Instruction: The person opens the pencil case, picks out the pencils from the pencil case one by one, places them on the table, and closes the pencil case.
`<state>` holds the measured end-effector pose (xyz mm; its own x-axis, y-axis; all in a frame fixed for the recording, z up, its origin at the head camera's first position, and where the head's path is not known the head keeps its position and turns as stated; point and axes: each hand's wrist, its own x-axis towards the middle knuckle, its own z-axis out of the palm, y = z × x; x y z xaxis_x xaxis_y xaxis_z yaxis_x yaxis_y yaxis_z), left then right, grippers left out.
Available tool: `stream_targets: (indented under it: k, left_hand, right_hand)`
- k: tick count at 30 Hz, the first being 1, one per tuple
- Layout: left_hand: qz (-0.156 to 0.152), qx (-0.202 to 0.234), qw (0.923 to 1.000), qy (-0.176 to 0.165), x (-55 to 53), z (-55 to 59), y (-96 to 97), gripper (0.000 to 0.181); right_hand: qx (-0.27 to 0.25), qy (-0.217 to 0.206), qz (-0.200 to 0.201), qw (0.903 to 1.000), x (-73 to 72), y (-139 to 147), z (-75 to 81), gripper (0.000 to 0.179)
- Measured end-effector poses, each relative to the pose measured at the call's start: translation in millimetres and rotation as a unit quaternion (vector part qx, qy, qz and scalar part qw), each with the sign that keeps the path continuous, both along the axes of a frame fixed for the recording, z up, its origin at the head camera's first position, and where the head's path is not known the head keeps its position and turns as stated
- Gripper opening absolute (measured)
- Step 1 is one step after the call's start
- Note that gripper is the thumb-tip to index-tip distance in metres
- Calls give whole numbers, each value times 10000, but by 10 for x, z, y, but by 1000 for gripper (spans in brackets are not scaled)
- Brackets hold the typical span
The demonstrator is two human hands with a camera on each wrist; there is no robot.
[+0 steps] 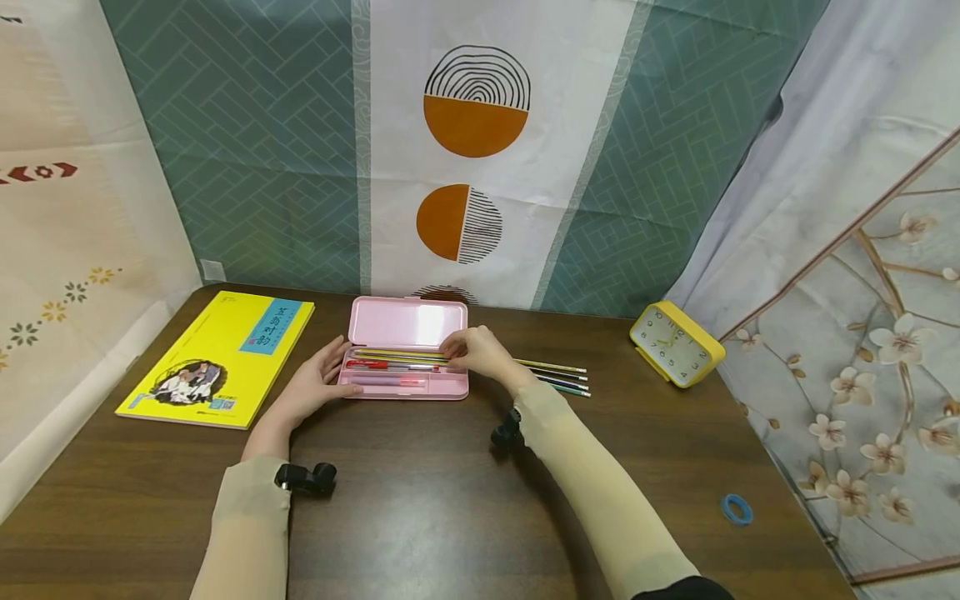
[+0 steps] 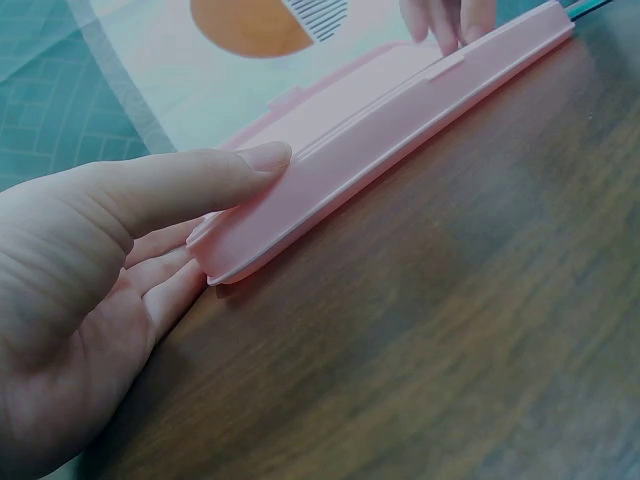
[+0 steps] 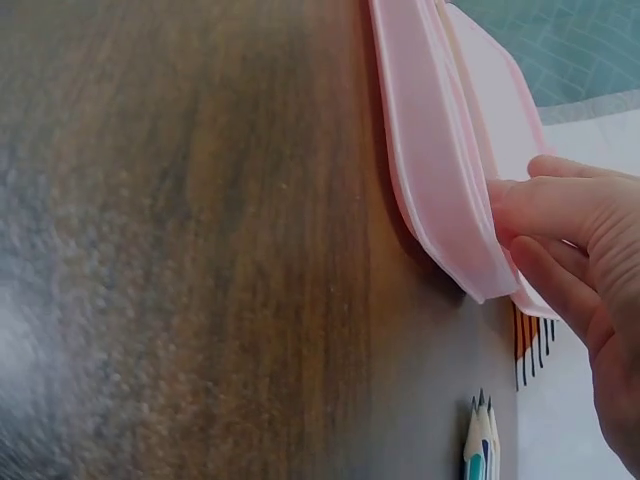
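Note:
A pink pencil case (image 1: 448, 387) lies on the table with its lid (image 1: 405, 321) raised at the back. Inside are yellow pencils (image 1: 393, 355) along the rear, a red pen (image 1: 375, 364) and a pink-and-purple pen (image 1: 386, 381). My left hand (image 1: 315, 385) holds the case's left end, thumb over the front rim and fingers around the side. At the right end, my right hand (image 1: 482, 354) reaches over the rim and pinches the end of a yellow pencil; the front wall hides its fingertips in the right wrist view.
Several loose pencils (image 1: 558, 379) lie just right of the case, points toward it. A yellow book (image 1: 217, 358) lies at the left. A yellow alarm clock (image 1: 675, 343) stands at the back right, with a blue ring (image 1: 737, 509) nearer the right edge.

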<state>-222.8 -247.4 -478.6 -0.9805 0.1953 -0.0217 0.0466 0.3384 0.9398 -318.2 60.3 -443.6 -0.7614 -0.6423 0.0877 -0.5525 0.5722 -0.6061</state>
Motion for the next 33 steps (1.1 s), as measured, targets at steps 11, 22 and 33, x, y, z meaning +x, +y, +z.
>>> stream_targets:
  k: [11, 22, 33]
  left_hand:
    - [18, -55, 10000, -24, 6, 15, 3, 105]
    - [-7, -54, 10000, -49, -3, 27, 2, 105]
    - [-15, -98, 9999, -24, 0, 23, 4, 105]
  right_hand:
    - [315, 113, 31, 9994, 33, -69, 14, 22]
    - [500, 233, -115, 9984, 39, -124, 19, 20]
    - [714, 314, -144, 9968, 35, -145, 8, 17]
